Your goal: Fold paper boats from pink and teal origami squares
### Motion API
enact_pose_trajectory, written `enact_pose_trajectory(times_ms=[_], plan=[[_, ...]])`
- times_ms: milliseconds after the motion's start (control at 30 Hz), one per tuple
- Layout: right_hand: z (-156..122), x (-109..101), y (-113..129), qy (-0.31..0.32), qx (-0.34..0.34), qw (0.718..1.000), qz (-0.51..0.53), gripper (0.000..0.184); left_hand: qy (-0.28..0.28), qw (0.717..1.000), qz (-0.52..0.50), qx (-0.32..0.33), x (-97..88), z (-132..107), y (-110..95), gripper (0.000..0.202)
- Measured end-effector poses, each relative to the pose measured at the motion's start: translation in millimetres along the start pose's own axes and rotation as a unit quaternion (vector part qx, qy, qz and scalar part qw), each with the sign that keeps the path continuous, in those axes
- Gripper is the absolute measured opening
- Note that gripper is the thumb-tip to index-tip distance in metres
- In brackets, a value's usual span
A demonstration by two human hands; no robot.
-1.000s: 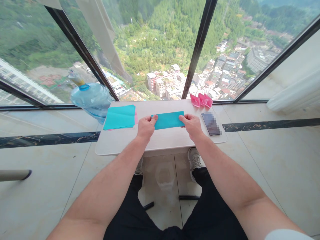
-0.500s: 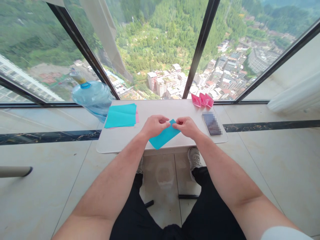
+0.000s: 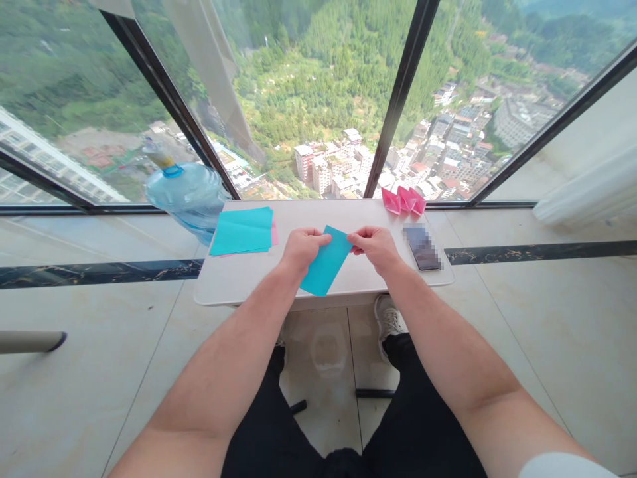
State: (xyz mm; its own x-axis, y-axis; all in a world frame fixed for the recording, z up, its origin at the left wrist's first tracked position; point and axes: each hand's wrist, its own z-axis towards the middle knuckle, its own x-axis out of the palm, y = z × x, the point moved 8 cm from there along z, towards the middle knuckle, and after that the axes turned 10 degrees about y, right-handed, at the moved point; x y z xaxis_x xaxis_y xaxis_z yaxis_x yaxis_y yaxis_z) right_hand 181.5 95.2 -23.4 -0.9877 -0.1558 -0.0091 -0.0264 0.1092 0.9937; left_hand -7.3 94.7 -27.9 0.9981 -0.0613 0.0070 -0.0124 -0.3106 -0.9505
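Note:
A blue sheet of paper (image 3: 326,262), narrower than the stacked sheets and seemingly folded, is held tilted above the near edge of the small white table. My left hand (image 3: 304,247) pinches its upper left edge, thumb on top. At its upper right corner, my right hand (image 3: 371,244) grips it between thumb and fingers. The fingers behind the paper are partly hidden. To the left lies a stack of blue paper (image 3: 242,231), with pink paper (image 3: 274,234) showing from beneath. Folded pink paper shapes (image 3: 403,200) stand at the table's back right.
A phone (image 3: 422,246) lies on the right side of the white table (image 3: 239,279). Behind the left corner, a large clear blue water bottle (image 3: 186,192) stands on the floor. Tall windows with black frames (image 3: 401,99) rise behind the table. My knees and shoes are below it.
The blue paper has turned to a more upright slant, and more of its face shows. My left hand has shifted slightly along its edge; my right hand stays at the corner.

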Motion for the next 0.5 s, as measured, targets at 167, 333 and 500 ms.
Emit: enact_pose_trajectory(times_ms=[167, 333, 500], plan=[[-1, -6, 11, -0.037, -0.028, 0.999, -0.024, 0.031, -0.002, 1.0, -0.023, 0.016, 2.8, 0, -2, 0.022], [-4, -9, 13, -0.087, -0.037, 0.995, -0.011, 0.036, -0.003, 0.998, -0.053, 0.015, 6.8, -2, -1, 0.025], [-4, 6, 5, -0.032, -0.017, 0.999, 0.023, 0.042, 0.009, 0.993, -0.113, 0.04, 15.6, -4, -2, 0.029]])
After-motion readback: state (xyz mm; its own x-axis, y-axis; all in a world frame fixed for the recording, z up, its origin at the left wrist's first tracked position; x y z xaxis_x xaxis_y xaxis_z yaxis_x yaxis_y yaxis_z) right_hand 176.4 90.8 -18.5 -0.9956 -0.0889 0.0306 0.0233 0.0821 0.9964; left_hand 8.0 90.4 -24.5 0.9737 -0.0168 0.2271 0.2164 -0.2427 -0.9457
